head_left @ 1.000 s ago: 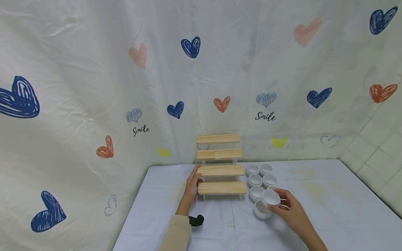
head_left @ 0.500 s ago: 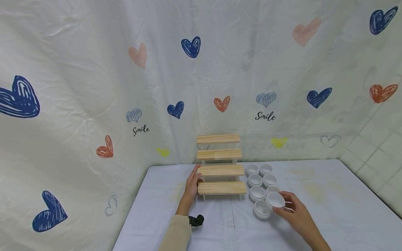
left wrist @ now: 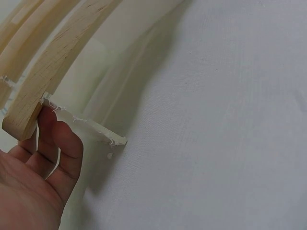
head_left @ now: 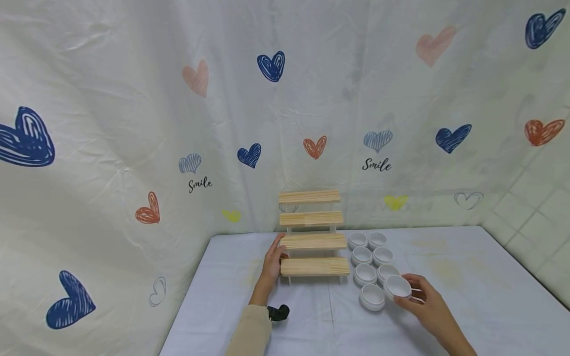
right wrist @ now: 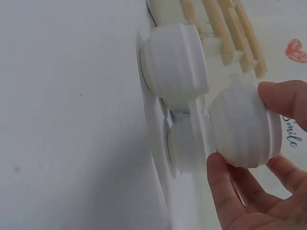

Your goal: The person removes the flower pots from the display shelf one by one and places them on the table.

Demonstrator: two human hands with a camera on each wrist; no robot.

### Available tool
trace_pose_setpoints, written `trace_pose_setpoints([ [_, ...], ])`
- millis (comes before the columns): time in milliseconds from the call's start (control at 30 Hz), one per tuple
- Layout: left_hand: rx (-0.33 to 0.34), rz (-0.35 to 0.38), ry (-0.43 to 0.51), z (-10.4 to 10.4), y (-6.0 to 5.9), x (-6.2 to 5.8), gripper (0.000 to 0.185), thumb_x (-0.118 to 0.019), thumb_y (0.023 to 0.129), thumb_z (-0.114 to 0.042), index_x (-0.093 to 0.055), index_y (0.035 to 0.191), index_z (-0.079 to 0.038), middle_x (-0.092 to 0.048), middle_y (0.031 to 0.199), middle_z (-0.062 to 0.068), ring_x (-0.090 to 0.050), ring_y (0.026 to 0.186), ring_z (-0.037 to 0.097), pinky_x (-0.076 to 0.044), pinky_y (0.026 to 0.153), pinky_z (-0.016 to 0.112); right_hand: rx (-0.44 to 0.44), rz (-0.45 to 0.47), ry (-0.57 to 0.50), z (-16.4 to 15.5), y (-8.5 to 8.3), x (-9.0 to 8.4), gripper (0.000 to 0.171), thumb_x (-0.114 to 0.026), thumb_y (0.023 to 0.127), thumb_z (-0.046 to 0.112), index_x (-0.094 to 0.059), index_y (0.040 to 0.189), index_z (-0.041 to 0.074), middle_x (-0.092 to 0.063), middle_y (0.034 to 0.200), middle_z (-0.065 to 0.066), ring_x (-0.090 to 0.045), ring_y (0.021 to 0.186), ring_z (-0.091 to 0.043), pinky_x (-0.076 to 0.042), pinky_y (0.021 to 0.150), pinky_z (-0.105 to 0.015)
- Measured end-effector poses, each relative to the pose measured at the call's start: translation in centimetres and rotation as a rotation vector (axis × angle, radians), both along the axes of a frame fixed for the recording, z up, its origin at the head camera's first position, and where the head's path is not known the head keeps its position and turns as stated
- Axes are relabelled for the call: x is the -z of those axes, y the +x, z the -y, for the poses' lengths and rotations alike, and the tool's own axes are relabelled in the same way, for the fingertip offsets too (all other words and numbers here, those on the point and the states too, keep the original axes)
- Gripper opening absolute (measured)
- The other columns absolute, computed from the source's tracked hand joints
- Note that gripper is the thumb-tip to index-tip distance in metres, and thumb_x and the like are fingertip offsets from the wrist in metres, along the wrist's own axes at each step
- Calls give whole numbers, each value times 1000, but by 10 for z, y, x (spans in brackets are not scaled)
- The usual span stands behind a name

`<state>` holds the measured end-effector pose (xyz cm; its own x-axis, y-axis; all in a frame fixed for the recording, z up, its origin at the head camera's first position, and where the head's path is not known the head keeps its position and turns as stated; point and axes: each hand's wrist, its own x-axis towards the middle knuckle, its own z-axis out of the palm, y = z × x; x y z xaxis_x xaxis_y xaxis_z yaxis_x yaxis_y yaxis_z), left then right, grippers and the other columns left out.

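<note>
My right hand point(head_left: 429, 304) holds a small white ribbed bowl point(head_left: 398, 287) between thumb and fingers, mouth up and slightly tilted. In the right wrist view the thumb lies at the rim of this bowl point(right wrist: 242, 127) while fingertips point(right wrist: 218, 165) support its underside, raised off the table. Several matching bowls point(head_left: 372, 296) stand in two columns to its left and behind it. My left hand point(head_left: 270, 264) grips the left side of a stepped wooden display stand point(head_left: 313, 267) with four light planks. Up close, curled fingers point(left wrist: 69, 141) reach under the end of one plank point(left wrist: 53, 62), near its white support.
A white cloth covers the table point(head_left: 445, 277). Behind it hangs a white curtain point(head_left: 338, 99) printed with hearts. A black strap piece point(head_left: 279, 313) juts from the left wrist. White tiles point(head_left: 543, 217) line the right side.
My right hand has moved the held bowl right and slightly toward me, away from above the front bowl of the left column. My left hand and the stand have stayed put.
</note>
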<state>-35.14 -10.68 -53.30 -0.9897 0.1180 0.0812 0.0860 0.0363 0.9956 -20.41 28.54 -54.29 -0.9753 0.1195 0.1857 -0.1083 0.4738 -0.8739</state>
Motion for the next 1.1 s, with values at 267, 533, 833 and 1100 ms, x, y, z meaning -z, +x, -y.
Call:
trace_pose_setpoints([
  [267,-10,6,-12,0,1,-2,50,-48,107,-23,-43,157,-19,-58,139,15,-61,96,19,-47,88,30,-3,42,23,-7,1,2,65,-82,87,19,-49,141,3,-60,126,-17,-58,95,10,-53,79,-16],
  [533,-37,3,-6,-2,-14,19,50,-47,108,-26,-44,157,-21,-56,141,16,-61,95,20,-46,90,31,-25,138,34,-14,0,6,69,-81,89,23,-46,144,3,-56,136,-25,-58,97,7,-54,79,-20],
  [833,-77,-22,-18,-6,-22,34,52,-48,106,-35,-43,157,-26,-51,150,10,-58,91,11,-44,92,30,-47,221,63,-18,-2,8,71,-81,89,27,-45,145,4,-55,140,-26,-61,105,-9,-54,78,-23],
  [1100,-12,-1,-2,-1,-12,16,52,-47,108,-25,-40,159,-18,-46,156,15,-60,94,16,-45,92,31,-90,241,47,-20,-4,14,70,-81,89,25,-45,145,5,-56,139,-25,-61,102,-8,-53,79,-23],
])
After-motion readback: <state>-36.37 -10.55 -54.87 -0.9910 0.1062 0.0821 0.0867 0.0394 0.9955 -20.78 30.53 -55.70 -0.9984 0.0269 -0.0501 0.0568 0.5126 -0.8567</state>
